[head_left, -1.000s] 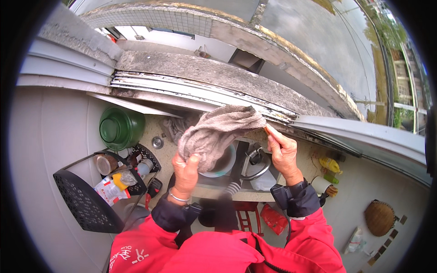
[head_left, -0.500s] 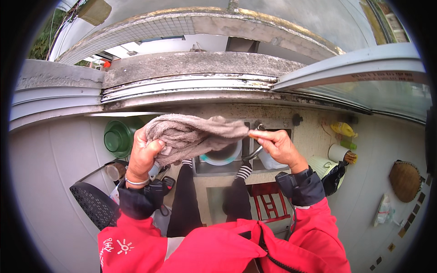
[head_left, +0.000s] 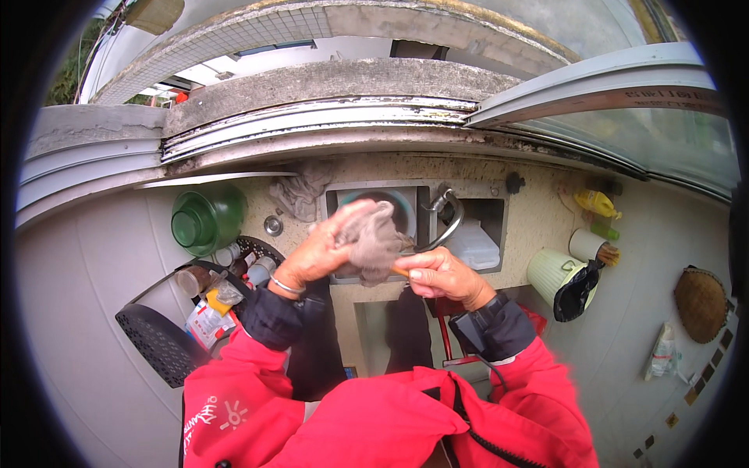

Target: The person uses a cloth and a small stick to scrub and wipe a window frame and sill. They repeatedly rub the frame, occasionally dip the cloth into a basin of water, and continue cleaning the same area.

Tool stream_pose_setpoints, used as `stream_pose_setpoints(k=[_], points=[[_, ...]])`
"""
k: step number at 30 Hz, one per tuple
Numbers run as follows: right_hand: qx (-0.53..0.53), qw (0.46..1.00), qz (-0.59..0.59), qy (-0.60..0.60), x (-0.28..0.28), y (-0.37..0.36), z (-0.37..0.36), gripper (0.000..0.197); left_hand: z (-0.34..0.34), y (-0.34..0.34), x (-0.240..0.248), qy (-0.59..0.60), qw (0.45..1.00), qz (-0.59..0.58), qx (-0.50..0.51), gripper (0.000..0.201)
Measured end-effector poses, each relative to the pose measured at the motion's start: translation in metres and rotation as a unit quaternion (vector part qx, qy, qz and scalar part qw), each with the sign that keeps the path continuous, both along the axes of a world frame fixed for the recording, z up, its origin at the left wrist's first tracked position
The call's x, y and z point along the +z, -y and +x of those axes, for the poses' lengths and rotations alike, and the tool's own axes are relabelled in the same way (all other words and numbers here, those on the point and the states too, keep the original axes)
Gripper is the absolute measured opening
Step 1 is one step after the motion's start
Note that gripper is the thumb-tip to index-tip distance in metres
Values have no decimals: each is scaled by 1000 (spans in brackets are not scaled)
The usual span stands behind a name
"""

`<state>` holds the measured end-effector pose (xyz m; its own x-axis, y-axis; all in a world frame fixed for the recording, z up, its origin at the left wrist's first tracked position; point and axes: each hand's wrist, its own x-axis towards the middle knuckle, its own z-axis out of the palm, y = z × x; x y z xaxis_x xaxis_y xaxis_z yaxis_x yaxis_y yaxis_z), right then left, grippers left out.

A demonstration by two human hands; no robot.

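A person in a red jacket is standing at the sink (head_left: 499, 204). Just in front of it, the left hand (head_left: 324, 253) and right hand (head_left: 441, 274) are both gripping a bunched grey cloth (head_left: 373, 242), seemingly mid-wringing. Beyond, another rag (head_left: 300, 191) is lying below the open window.

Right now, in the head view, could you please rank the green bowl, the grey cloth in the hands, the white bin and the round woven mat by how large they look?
1. Green bowl
2. Grey cloth, bunched and nearer the camera, so it is only roughly comparable to the bowl
3. White bin and round woven mat look about alike, so I won't rank them
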<state>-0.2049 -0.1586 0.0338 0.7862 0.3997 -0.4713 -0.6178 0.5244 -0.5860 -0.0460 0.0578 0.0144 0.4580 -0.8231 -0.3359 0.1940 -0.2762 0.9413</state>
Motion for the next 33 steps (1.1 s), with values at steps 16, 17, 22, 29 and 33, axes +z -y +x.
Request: stream_pose_setpoints(k=[16,17,22,29,33], points=[[-105,939,-327,24,-12,18,10,31,-29,14,-27,-409,903,-65,112,45],[-98,922,-373,37,-12,21,9,30,-31,10,-27,-431,890,-67,131,44],[-49,907,-418,36,-11,15,-6,32,-43,1,-43,-414,864,-5,287,42],[-80,890,-448,35,-12,-7,1,29,-50,-6,-55,-373,878,-27,299,43],[-38,861,-496,101,-17,-30,21,24,-54,1,-48,-359,884,-57,293,48]])
